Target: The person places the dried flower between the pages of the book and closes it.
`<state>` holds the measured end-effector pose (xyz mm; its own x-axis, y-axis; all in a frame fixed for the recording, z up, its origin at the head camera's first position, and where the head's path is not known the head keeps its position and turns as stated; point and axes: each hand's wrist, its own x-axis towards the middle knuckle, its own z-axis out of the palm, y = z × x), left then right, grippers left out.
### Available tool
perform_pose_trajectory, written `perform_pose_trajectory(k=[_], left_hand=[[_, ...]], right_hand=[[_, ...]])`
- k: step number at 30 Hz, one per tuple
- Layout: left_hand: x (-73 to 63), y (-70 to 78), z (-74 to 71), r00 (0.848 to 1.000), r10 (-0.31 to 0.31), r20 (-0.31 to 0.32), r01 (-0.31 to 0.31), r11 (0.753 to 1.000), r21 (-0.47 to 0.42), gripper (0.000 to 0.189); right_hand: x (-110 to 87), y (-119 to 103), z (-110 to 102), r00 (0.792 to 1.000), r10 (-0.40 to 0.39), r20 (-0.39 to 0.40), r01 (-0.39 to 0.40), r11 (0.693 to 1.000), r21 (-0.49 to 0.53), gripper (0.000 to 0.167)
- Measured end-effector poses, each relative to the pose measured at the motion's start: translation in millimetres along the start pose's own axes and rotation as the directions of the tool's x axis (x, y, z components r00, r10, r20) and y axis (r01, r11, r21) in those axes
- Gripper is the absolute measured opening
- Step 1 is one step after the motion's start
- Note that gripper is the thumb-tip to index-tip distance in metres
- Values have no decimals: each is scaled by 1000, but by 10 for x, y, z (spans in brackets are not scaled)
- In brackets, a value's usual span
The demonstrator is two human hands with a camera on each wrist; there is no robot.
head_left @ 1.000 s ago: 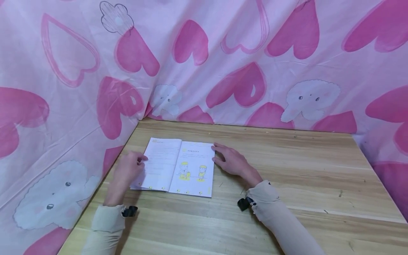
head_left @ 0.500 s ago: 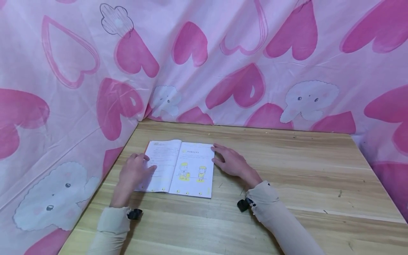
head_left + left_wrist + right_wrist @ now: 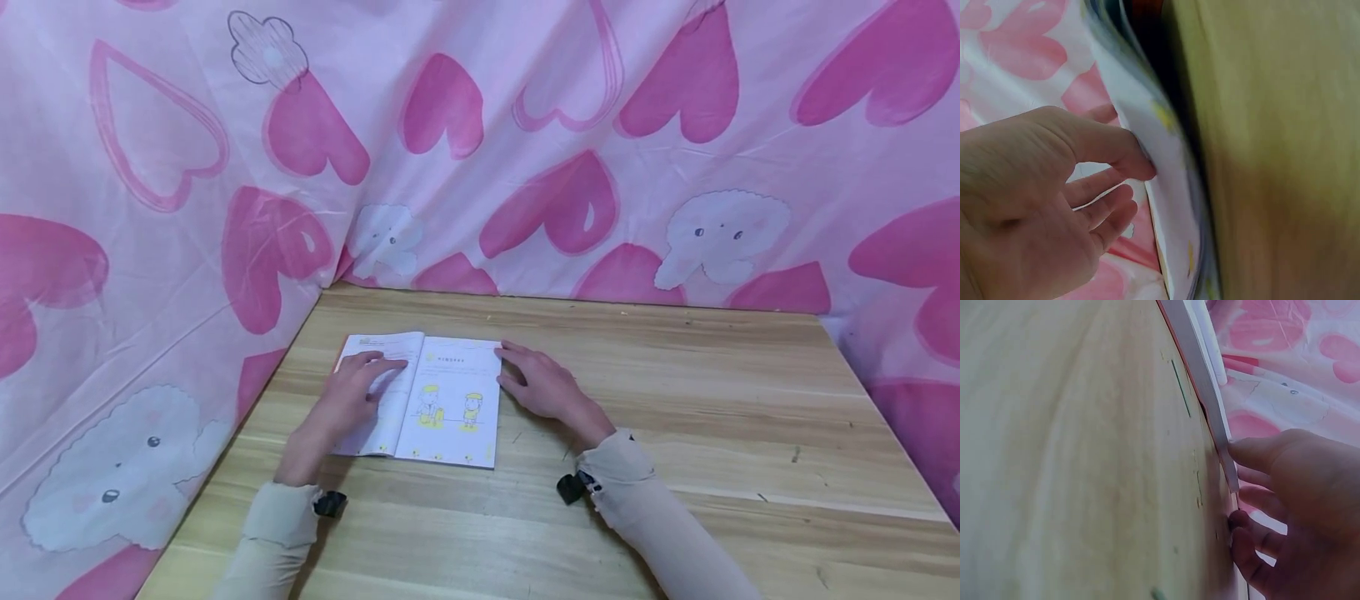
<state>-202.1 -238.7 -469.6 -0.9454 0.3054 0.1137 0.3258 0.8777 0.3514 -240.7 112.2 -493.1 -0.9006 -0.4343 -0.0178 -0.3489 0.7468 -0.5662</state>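
Note:
An open book [image 3: 459,442] lies on the wooden table, with yellow-and-white cartoon figures on its right page and lines of text on the left one. My left hand [image 3: 351,397] is over the left page, its fingers stretched towards the spine. In the left wrist view, the left thumb [image 3: 1132,159] rests against the curved white page [image 3: 1169,187]. My right hand [image 3: 546,383] stays at the book's right edge, its fingertips at the upper corner. The right wrist view shows the right thumb [image 3: 1250,453] touching the side of the page block [image 3: 1200,369].
The wooden table [image 3: 675,417] stretches to the right of the book, with small dark marks on its surface. A pink cloth [image 3: 525,192] printed with hearts and fluffy white animals hangs along the table's back and left sides.
My left hand has moved right from the book's left edge, across the left page towards the spine. The left page now lies flatter. My right hand has stayed at the right edge.

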Motion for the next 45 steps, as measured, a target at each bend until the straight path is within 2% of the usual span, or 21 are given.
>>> perform_pose_trajectory(k=[4, 8, 12, 17, 25, 30, 34, 36, 41, 45], left_hand=[[13, 29, 61, 1000, 14, -8, -14, 1000, -17, 46], [25, 61, 73, 1000, -19, 16, 19, 999, -32, 41], [47, 85, 81, 999, -34, 40, 36, 998, -49, 41], [63, 114, 98, 998, -37, 48, 39, 998, -45, 41], [77, 175, 103, 998, -49, 42, 51, 998, -48, 47], [107, 203, 102, 997, -58, 54, 59, 998, -22, 49], [121, 205, 111, 995, -79, 68, 79, 997, -3, 50], [123, 206, 115, 994, -85, 71, 85, 996, 6, 50], [128, 208, 130, 993, -95, 76, 94, 995, 20, 49], [133, 211, 153, 992, -99, 78, 97, 995, 22, 49]], right_hand=[[-55, 37, -72, 1000, -6, -27, 8, 998, 64, 55], [-142, 104, -187, 997, 22, -74, -12, 992, 123, 46], [-282, 196, -318, 994, 57, -89, -45, 990, 134, 36], [-492, 338, -449, 995, 71, -65, -64, 992, 109, 23], [-773, 529, -554, 998, 50, -28, -49, 998, 38, 5], [-889, 562, -592, 994, 100, 38, -101, 995, 4, 12], [-924, 565, -599, 986, 136, 100, -134, 991, -26, 18], [-921, 570, -598, 984, 144, 107, -142, 990, -27, 18], [-860, 595, -592, 987, 147, 64, -147, 989, -14, 15], [-805, 620, -575, 993, 117, 5, -117, 993, -31, 9]])
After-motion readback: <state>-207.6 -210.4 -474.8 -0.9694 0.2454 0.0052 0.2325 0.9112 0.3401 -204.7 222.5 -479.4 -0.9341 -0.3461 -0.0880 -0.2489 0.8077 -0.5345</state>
